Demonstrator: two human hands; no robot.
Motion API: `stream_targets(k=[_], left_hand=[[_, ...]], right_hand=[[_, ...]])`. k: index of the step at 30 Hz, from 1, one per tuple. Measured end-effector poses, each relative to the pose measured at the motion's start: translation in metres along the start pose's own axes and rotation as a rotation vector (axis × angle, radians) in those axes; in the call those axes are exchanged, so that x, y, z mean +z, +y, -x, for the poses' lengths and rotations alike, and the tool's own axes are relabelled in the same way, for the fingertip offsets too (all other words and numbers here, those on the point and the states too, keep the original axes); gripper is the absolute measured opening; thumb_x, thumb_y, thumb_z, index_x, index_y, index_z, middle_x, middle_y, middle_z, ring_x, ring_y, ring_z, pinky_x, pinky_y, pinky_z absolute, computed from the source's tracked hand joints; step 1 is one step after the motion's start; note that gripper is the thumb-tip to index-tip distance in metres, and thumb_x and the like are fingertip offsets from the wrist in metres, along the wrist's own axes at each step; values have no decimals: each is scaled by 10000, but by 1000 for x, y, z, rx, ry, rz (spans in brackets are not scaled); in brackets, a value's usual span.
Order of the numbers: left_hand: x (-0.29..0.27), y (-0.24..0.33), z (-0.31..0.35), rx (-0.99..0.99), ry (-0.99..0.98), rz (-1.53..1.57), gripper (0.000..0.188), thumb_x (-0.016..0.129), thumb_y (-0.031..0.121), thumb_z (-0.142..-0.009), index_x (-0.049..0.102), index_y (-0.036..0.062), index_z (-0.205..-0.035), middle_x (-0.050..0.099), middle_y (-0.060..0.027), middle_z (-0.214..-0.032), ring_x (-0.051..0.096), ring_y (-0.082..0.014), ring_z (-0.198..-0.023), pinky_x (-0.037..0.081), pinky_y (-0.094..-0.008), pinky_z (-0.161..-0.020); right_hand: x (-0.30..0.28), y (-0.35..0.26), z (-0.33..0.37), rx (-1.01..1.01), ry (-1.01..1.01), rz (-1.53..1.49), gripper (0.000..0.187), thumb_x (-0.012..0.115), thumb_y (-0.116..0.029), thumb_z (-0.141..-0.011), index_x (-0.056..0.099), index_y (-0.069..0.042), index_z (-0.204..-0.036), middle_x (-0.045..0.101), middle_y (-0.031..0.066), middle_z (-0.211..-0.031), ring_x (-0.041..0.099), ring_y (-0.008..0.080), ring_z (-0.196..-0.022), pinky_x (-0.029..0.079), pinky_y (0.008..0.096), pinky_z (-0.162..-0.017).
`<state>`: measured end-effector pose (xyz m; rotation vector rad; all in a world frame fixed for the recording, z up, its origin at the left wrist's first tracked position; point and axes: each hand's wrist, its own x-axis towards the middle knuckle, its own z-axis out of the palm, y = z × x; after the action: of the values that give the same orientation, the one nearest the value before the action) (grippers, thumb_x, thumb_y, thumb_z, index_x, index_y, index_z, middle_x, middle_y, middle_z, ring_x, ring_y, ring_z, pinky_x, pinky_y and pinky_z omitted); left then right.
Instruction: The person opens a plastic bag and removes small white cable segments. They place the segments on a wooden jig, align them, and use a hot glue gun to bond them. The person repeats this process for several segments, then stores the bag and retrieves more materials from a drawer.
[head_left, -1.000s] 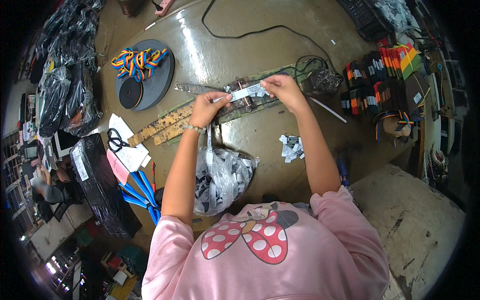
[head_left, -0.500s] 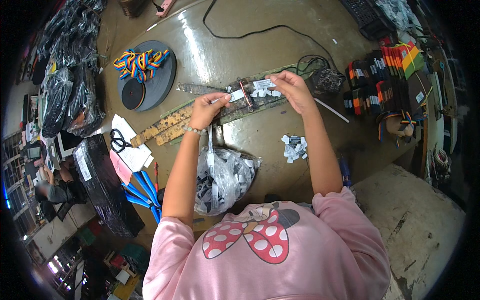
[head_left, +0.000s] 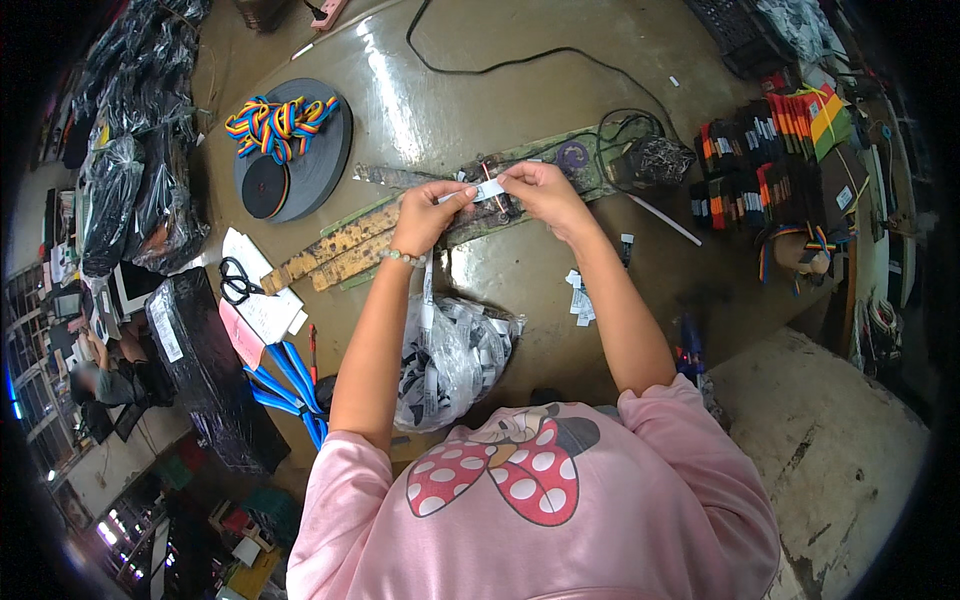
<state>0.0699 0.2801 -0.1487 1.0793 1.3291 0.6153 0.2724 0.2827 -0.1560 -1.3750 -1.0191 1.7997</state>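
Note:
A white ribbon of labels (head_left: 489, 190) is stretched between my two hands. My left hand (head_left: 430, 212) is closed on it, thumb against fingers. My right hand (head_left: 545, 202) pinches its other end, close to the left. Just at the ribbon is a thin reddish rod (head_left: 488, 170) on a worn, stained board (head_left: 345, 250); whether they touch, I cannot tell. From under my left hand the ribbon runs down to a clear plastic bag (head_left: 465, 350) full of grey and white label ribbon. Cut labels (head_left: 580, 300) lie in a small pile by my right forearm, partly hidden.
Left stand a grey webbing roll (head_left: 325, 175) with striped ribbon (head_left: 280, 125) on top, black scissors (head_left: 238, 282) on papers, and blue straps (head_left: 290, 375). A black cable (head_left: 520, 62) crosses behind. Bundled dark straps (head_left: 740, 190) sit right. A person (head_left: 110, 375) is far left.
My right hand has moved left and slightly down, toward my left hand, and now grips the ribbon's end. The label it held is gone from its fingers. A label now lies above the pile.

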Motion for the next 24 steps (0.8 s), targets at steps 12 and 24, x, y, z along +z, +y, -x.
stream_targets(k=[12,24], left_hand=[[-1,2,0,-19,31,-59,236,683,236,-825,688,36,-952,649,15,-702,406,-7,-467,306,-174,-417],[2,20,1,-13,-137,111,248,690,182,-817,660,-14,-966,651,-18,-742,421,-10,-503,302,-164,-437]], right_hand=[[-6,14,-5,-179,315,374,244,680,-213,-785,658,9,-884,651,89,-747,590,144,-685,457,282,-637],[-3,-10,10,-184,115,-21,212,676,-222,-828,647,-19,-882,633,4,-752,387,10,-508,269,187,-438]])
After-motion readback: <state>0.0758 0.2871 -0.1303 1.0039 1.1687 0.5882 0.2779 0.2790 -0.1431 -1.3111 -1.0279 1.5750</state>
